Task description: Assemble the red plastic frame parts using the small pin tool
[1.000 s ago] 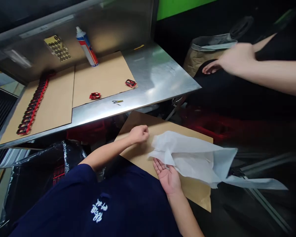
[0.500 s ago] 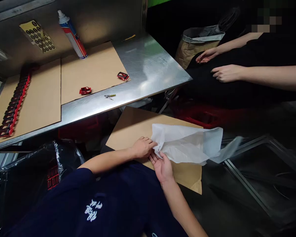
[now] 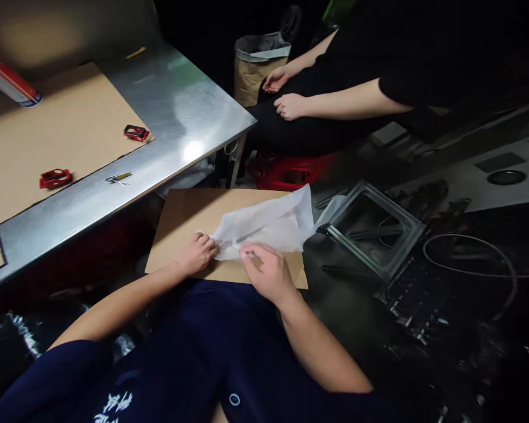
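A crumpled, thin white sheet (image 3: 275, 220), paper or film, lies over a brown cardboard sheet (image 3: 178, 214) on my lap. My left hand (image 3: 197, 254) has its fingers curled closed on the left end of the white sheet. Above its near edge, my right hand (image 3: 270, 271) is closed in a pinch, with thumb and forefinger together at the white sheet. The white sheet's right end reaches past the cardboard edge. What lies under the white sheet is hidden.
To the left, a metal table (image 3: 189, 111) holds cardboard (image 3: 66, 117), two red-and-black parts (image 3: 136, 133), a spray can (image 3: 9, 79) and small metal pieces (image 3: 119, 177). A co-worker's hands (image 3: 291, 107) rest beyond, near a paper sack (image 3: 249, 73). A metal frame (image 3: 379, 229) stands right.
The view has swung right, bringing more of the metal frame into sight. My right hand has turned from palm up to a pinch and moved away from my left hand along the white sheet.
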`<act>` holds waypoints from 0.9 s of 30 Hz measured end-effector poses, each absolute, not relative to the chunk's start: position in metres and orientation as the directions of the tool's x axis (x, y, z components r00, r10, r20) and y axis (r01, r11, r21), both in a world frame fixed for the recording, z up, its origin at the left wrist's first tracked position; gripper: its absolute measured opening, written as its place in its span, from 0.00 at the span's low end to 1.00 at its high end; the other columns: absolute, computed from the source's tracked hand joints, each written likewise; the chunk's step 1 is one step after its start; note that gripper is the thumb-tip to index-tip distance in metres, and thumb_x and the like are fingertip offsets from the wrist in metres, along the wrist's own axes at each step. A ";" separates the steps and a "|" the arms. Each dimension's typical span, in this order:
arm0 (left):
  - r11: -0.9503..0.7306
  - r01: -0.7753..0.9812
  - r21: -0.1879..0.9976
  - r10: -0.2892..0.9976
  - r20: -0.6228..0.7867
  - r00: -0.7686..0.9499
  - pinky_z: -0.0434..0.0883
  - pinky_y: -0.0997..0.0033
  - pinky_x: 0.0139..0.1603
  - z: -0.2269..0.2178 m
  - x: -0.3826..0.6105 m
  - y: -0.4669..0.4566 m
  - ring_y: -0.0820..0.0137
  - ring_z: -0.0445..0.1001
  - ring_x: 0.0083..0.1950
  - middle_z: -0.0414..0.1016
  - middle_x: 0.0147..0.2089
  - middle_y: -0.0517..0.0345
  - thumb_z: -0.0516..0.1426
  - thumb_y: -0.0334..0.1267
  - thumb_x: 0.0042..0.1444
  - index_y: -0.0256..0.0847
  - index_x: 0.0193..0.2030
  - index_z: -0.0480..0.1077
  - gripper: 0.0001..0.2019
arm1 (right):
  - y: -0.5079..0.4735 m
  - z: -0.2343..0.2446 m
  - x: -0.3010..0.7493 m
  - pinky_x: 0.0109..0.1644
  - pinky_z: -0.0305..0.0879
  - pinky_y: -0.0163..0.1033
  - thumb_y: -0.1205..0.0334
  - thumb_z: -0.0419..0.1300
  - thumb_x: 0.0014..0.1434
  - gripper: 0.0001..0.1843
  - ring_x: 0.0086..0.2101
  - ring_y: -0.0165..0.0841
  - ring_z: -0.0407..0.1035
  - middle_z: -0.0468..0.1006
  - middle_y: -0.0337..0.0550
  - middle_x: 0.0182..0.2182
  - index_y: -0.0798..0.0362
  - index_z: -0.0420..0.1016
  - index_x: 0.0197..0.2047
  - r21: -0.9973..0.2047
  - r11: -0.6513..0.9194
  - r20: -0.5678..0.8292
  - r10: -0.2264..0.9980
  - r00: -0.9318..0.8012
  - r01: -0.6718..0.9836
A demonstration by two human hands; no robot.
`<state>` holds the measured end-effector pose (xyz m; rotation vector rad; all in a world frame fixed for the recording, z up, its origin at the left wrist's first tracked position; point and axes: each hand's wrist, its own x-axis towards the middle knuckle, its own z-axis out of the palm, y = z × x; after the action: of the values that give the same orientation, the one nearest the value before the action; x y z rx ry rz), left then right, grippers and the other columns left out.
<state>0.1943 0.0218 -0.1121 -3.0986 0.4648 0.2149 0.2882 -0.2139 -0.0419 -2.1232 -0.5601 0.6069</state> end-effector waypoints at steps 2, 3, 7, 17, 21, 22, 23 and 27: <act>-0.958 -0.286 -0.020 -0.281 -0.124 0.951 0.64 0.54 0.58 -0.110 0.190 0.029 0.57 0.70 0.46 0.74 0.41 0.46 0.51 0.30 0.67 0.40 0.48 0.77 0.13 | -0.209 -0.040 0.315 0.71 0.56 0.50 0.60 0.58 0.64 0.13 0.64 0.46 0.64 0.82 0.49 0.53 0.51 0.81 0.48 -0.659 -0.672 -0.158 0.562 0.812 0.337; -0.961 -0.272 -0.042 -0.266 -0.118 0.957 0.64 0.54 0.57 -0.108 0.186 0.036 0.58 0.70 0.46 0.74 0.41 0.46 0.51 0.30 0.66 0.41 0.49 0.77 0.13 | -0.210 -0.043 0.328 0.73 0.51 0.55 0.63 0.56 0.64 0.15 0.66 0.49 0.61 0.81 0.53 0.54 0.54 0.81 0.49 -0.585 -0.729 -0.158 0.533 0.831 0.356; -0.981 -0.162 -0.110 -0.153 -0.089 0.984 0.65 0.55 0.55 -0.105 0.164 0.073 0.57 0.71 0.45 0.75 0.40 0.47 0.51 0.30 0.66 0.43 0.51 0.77 0.15 | -0.239 -0.065 0.360 0.69 0.52 0.66 0.60 0.58 0.61 0.25 0.62 0.59 0.65 0.74 0.62 0.62 0.60 0.77 0.59 -0.350 -0.879 -0.259 0.422 0.869 0.323; -0.973 0.170 -0.158 0.175 -0.019 0.984 0.66 0.57 0.40 -0.107 0.102 0.135 0.54 0.72 0.42 0.76 0.40 0.43 0.51 0.36 0.66 0.42 0.50 0.79 0.15 | -0.291 -0.103 0.318 0.75 0.41 0.67 0.41 0.57 0.65 0.39 0.74 0.55 0.43 0.58 0.47 0.74 0.51 0.63 0.73 -0.223 -0.867 -0.329 0.497 0.803 0.445; -0.970 0.207 -0.130 0.213 -0.034 0.977 0.69 0.52 0.46 -0.107 0.075 0.139 0.50 0.74 0.49 0.78 0.42 0.43 0.54 0.37 0.63 0.42 0.44 0.80 0.13 | -0.321 -0.115 0.307 0.75 0.39 0.70 0.41 0.59 0.62 0.39 0.74 0.56 0.42 0.60 0.46 0.73 0.50 0.64 0.72 -0.266 -0.801 -0.233 0.593 0.771 0.536; -0.973 0.198 -0.117 0.204 -0.045 0.978 0.70 0.49 0.52 -0.108 0.069 0.138 0.49 0.74 0.54 0.79 0.46 0.43 0.54 0.37 0.62 0.42 0.42 0.80 0.12 | -0.329 -0.118 0.305 0.75 0.39 0.69 0.41 0.60 0.61 0.42 0.75 0.55 0.41 0.58 0.47 0.74 0.51 0.62 0.73 -0.270 -0.762 -0.215 0.643 0.735 0.588; -0.978 0.183 -0.102 0.190 -0.061 0.980 0.68 0.46 0.58 -0.108 0.062 0.137 0.47 0.72 0.59 0.79 0.51 0.43 0.55 0.37 0.61 0.42 0.41 0.80 0.11 | -0.336 -0.121 0.304 0.76 0.38 0.68 0.41 0.62 0.59 0.46 0.75 0.55 0.41 0.56 0.49 0.75 0.52 0.59 0.74 -0.267 -0.717 -0.200 0.695 0.691 0.644; -0.993 0.117 -0.024 0.120 -0.153 0.981 0.60 0.44 0.73 -0.110 0.038 0.130 0.49 0.67 0.70 0.75 0.63 0.43 0.56 0.36 0.57 0.40 0.45 0.79 0.12 | -0.351 -0.136 0.305 0.77 0.39 0.64 0.51 0.64 0.58 0.46 0.74 0.54 0.44 0.56 0.53 0.75 0.55 0.55 0.75 -0.204 -0.620 -0.154 0.784 0.601 0.757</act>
<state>0.0381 0.1301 -0.1099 -3.1117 -0.1860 0.2419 0.3045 -0.3510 -0.1356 -2.7042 -1.3076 0.3473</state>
